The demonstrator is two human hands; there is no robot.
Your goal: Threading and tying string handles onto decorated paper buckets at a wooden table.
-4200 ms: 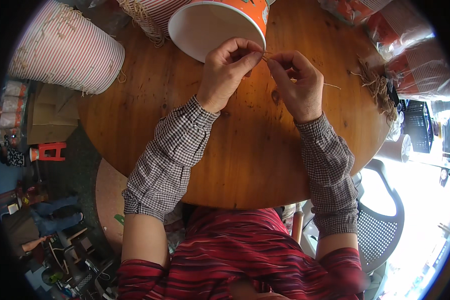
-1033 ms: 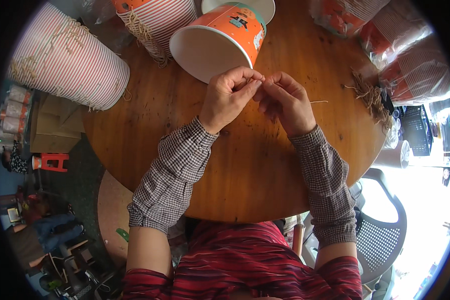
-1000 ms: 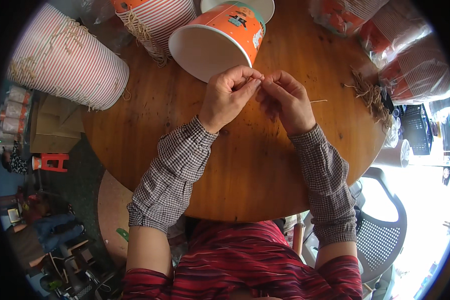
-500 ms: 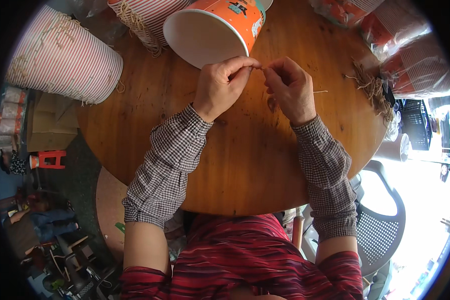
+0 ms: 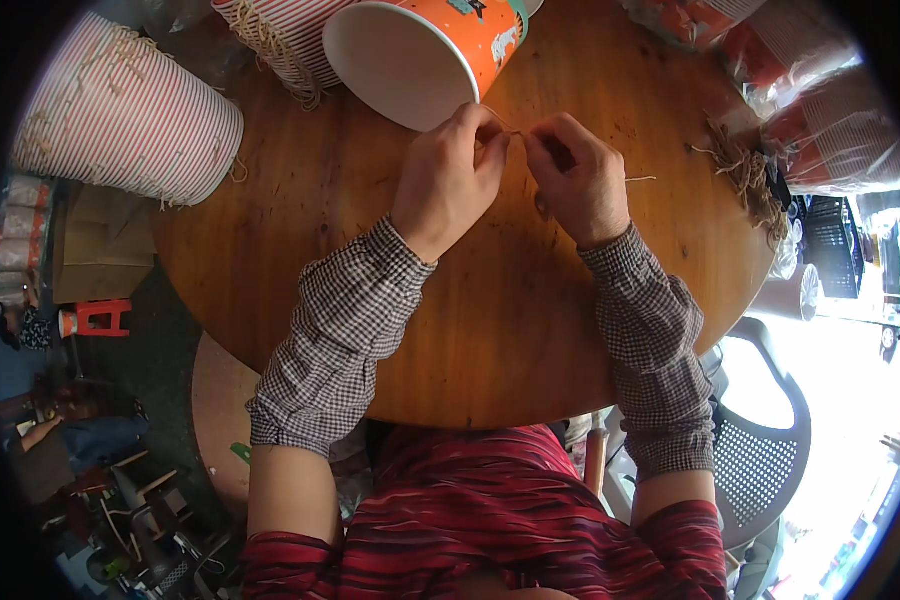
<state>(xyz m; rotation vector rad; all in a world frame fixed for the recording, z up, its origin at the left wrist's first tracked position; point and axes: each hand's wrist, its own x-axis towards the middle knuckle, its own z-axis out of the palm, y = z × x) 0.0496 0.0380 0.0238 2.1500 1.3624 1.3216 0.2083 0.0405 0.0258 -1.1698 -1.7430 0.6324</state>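
A large orange paper bucket (image 5: 460, 35) lies tipped over at the far middle of the table, its white open mouth toward me. Just beside its rim, my left hand (image 5: 448, 180) pinches a thin brown string (image 5: 516, 132) between thumb and forefinger. Close on its right, my right hand (image 5: 585, 185) is closed in a pinch at the same string, fingers curled. The string shows as a fine line between the fingertips, with a thin loop rising toward the bucket rim. Whether it is fastened to the bucket I cannot tell.
Stacked buckets with string ends (image 5: 130, 110) lie at the left, another stack (image 5: 290, 40) beside them. A bundle of brown strings (image 5: 750, 185) lies at the table's right edge, near plastic-wrapped buckets (image 5: 835, 130). One loose string (image 5: 642, 179) lies right of my right hand. A grey chair (image 5: 765, 470) stands right.
My left hand has turned, its forefinger lifting from the string between the hands. The bucket has shifted slightly left and away. My right hand has barely moved.
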